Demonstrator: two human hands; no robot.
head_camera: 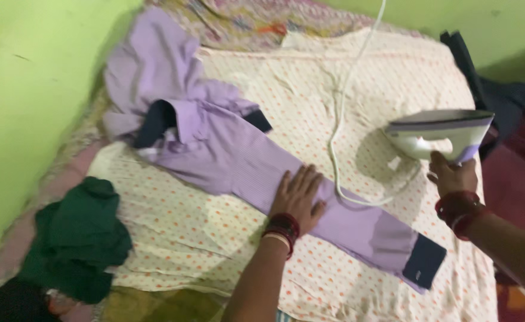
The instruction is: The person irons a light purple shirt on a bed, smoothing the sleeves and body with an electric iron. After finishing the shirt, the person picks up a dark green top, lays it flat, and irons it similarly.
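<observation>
A lilac shirt [215, 149] with dark navy collar and cuff lining lies across a cream dotted cloth [191, 232]. One sleeve stretches toward the lower right, ending in a navy cuff [425, 262]. My left hand [298, 197] rests flat on that sleeve, fingers spread. My right hand [450, 174] grips the handle of a white and lilac clothes iron [438, 134], held up in the air above the cloth at the right. The iron's white cord [341, 95] runs across the cloth and up out of view.
A crumpled dark green garment [77, 238] lies at the lower left. Dark clothes [501, 95] sit at the right edge. A patterned sheet [256, 18] shows at the top. Green walls [24, 89] close in on the left and back.
</observation>
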